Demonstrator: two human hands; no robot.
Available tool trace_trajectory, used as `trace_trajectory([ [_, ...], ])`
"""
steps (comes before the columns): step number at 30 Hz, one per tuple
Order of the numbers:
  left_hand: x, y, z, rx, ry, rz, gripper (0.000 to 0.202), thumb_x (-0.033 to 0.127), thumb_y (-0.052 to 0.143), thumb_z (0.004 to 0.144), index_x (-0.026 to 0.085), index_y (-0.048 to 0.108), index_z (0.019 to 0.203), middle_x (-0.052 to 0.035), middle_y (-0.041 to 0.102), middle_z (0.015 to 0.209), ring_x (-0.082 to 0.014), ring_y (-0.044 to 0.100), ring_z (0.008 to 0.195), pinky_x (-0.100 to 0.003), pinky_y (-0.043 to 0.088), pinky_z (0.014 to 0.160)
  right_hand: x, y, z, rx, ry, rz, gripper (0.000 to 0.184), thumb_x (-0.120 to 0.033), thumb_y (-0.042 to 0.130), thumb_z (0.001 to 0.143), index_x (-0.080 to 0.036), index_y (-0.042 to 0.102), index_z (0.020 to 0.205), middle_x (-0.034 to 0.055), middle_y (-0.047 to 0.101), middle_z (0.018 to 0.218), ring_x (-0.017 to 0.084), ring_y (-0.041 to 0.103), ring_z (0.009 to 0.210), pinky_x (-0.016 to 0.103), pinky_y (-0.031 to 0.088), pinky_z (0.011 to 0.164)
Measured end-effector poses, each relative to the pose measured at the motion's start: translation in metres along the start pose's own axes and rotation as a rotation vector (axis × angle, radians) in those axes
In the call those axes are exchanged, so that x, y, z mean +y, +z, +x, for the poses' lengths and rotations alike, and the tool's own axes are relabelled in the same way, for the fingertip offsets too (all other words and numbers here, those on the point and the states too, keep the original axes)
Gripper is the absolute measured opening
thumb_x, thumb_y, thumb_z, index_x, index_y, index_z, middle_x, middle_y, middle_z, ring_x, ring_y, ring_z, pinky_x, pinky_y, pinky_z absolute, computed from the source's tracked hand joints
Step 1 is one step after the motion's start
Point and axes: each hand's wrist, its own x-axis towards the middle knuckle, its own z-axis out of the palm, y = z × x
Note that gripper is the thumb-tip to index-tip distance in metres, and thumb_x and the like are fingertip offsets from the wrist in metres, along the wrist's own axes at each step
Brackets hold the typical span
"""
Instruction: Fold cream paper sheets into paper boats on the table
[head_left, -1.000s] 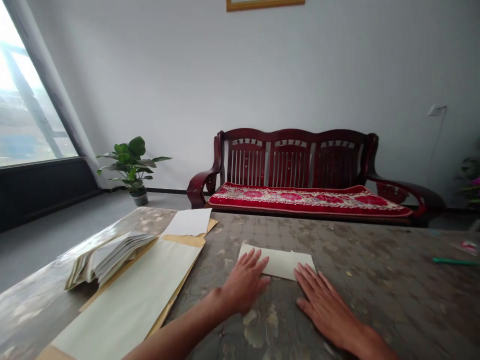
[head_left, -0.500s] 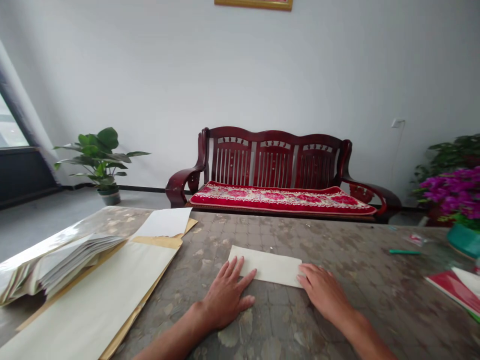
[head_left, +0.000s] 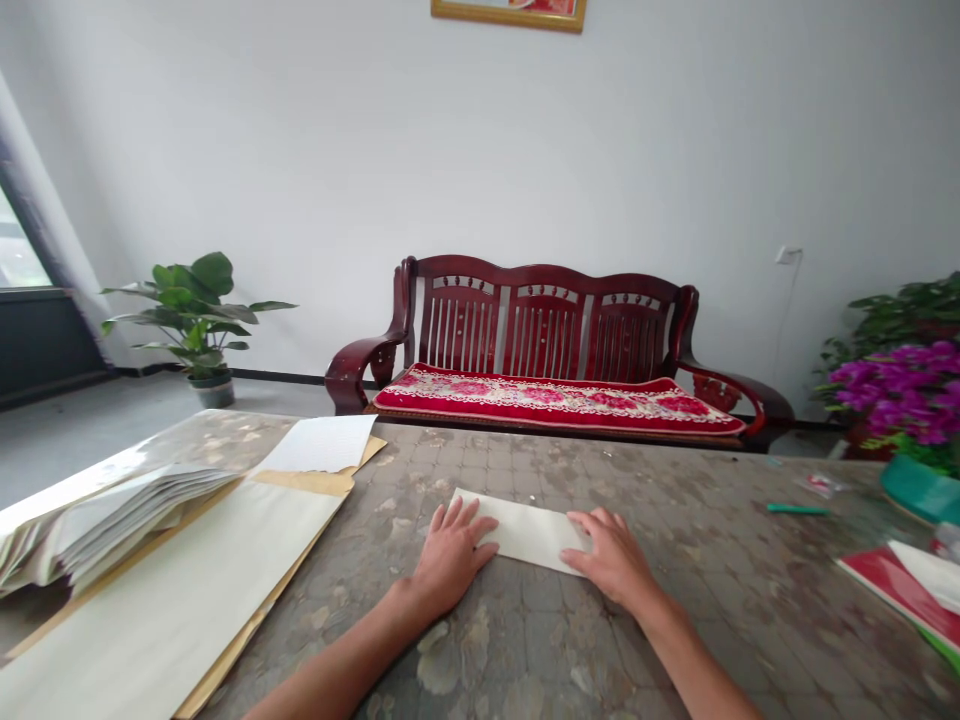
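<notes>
A folded-looking cream paper strip (head_left: 525,535) lies flat in front of me on the table (head_left: 420,470), its long side running left to right. Across its left end rests my left hand (head_left: 454,550), fingers lying on the paper and thumb apart near the front edge. My right hand (head_left: 611,555) covers the right end, with its fingertips on top and its thumb at the near edge. Both hands are open and press on the strip from above. The strip's two ends are partly hidden beneath them.
At left lie large cream sheets (head_left: 202,570) on brown paper, a fanned paper stack (head_left: 142,515) and a white sheet (head_left: 319,445). To the right are a green pen (head_left: 796,509), a red booklet (head_left: 892,575) and purple flowers (head_left: 900,390). A wooden bench (head_left: 544,330) stands beyond.
My right hand has slid inward, its thumb and fingers now farther over the paper strip. The left thumb has come up to the strip's near edge. The view has shifted slightly.
</notes>
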Motion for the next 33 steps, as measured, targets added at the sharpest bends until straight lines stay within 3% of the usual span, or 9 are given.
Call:
trace_trajectory([
  [4, 0.008, 0.006, 0.013, 0.089, -0.026, -0.054, 0.024, 0.026, 0.060, 0.086, 0.026, 0.067, 0.109, -0.0044, 0.057, 0.137, -0.0310, 0.035, 0.140, -0.054, 0.024, 0.116, 0.000, -0.003, 0.003, -0.002, 0.008, 0.030, 0.049, -0.038, 0.071, 0.067, -0.025, 0.064, 0.114, 0.0054, 0.059, 0.112, 0.026, 0.051, 0.107, 0.033, 0.040, 0.088],
  [9, 0.007, 0.008, 0.019, 0.078, -0.039, -0.023, 0.041, 0.029, 0.062, 0.086, 0.025, 0.059, 0.126, -0.0081, 0.048, 0.147, -0.0323, 0.030, 0.143, -0.054, 0.022, 0.116, 0.000, -0.004, 0.006, -0.042, 0.013, 0.035, 0.035, -0.036, 0.071, 0.065, -0.024, 0.063, 0.097, 0.0040, 0.058, 0.111, 0.025, 0.051, 0.107, 0.032, 0.039, 0.086],
  [15, 0.000, 0.003, 0.023, 0.038, -0.121, 0.047, 0.070, 0.046, 0.066, 0.082, 0.022, 0.044, 0.144, -0.0147, 0.034, 0.155, -0.0357, 0.023, 0.145, -0.054, 0.020, 0.117, 0.001, -0.005, 0.008, -0.055, 0.026, 0.046, 0.069, -0.036, 0.075, 0.061, -0.022, 0.054, 0.125, 0.0060, 0.057, 0.120, 0.025, 0.052, 0.113, 0.032, 0.039, 0.087],
  [21, -0.004, 0.002, 0.023, 0.028, -0.115, 0.024, 0.078, 0.047, 0.068, 0.080, 0.019, 0.040, 0.147, -0.0146, 0.034, 0.155, -0.0333, 0.024, 0.145, -0.047, 0.022, 0.118, -0.004, -0.010, 0.007, -0.091, 0.048, 0.021, 0.048, -0.037, 0.074, 0.062, -0.027, 0.062, 0.108, 0.0021, 0.060, 0.109, 0.023, 0.056, 0.105, 0.030, 0.038, 0.079],
  [28, -0.011, 0.004, 0.024, 0.058, -0.111, 0.021, 0.080, 0.049, 0.067, 0.079, 0.018, 0.038, 0.148, -0.0144, 0.035, 0.155, -0.0325, 0.027, 0.145, -0.045, 0.026, 0.116, -0.005, -0.010, 0.002, -0.023, -0.023, -0.009, 0.064, -0.035, 0.073, 0.065, -0.025, 0.058, 0.126, 0.0048, 0.059, 0.124, 0.025, 0.053, 0.114, 0.031, 0.039, 0.091],
  [33, -0.015, 0.010, 0.024, 0.100, -0.064, 0.011, 0.076, 0.047, 0.067, 0.080, 0.020, 0.040, 0.146, -0.0136, 0.042, 0.151, -0.0330, 0.031, 0.143, -0.047, 0.026, 0.116, -0.003, -0.009, 0.001, -0.024, -0.047, 0.001, 0.052, -0.035, 0.072, 0.066, -0.025, 0.065, 0.116, 0.0046, 0.060, 0.122, 0.025, 0.054, 0.111, 0.032, 0.040, 0.091],
])
